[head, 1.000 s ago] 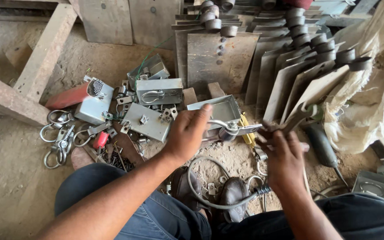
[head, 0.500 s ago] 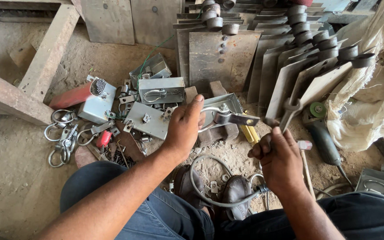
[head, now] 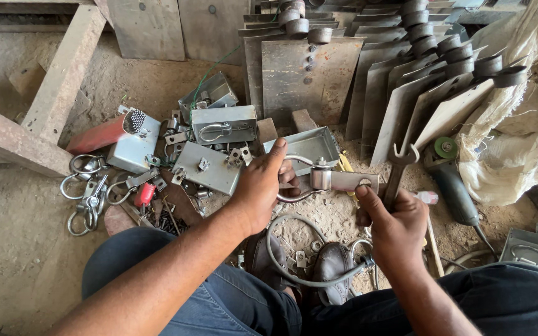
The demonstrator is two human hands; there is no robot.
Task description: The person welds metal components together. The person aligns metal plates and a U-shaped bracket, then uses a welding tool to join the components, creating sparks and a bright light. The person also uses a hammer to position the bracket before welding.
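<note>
hasp assy (head: 334, 180) is hanging over the sandy floor (head: 26, 249); left hand (head: 259, 186) is gripping its loop, right hand (head: 393, 227) is clenching a spanner (head: 398, 171). should be keeping jaws square on nut, loop steady.

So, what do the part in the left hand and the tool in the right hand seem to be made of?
The hasp-like part in the left hand looks like bare steel, grey with a dull shine. The open-end wrench in the right hand also seems steel, darker and matte, maybe worn.

Steel hasp (head: 325, 179) with curved loop, held level; grey open-ended spanner (head: 398, 171) upright beside it
</note>
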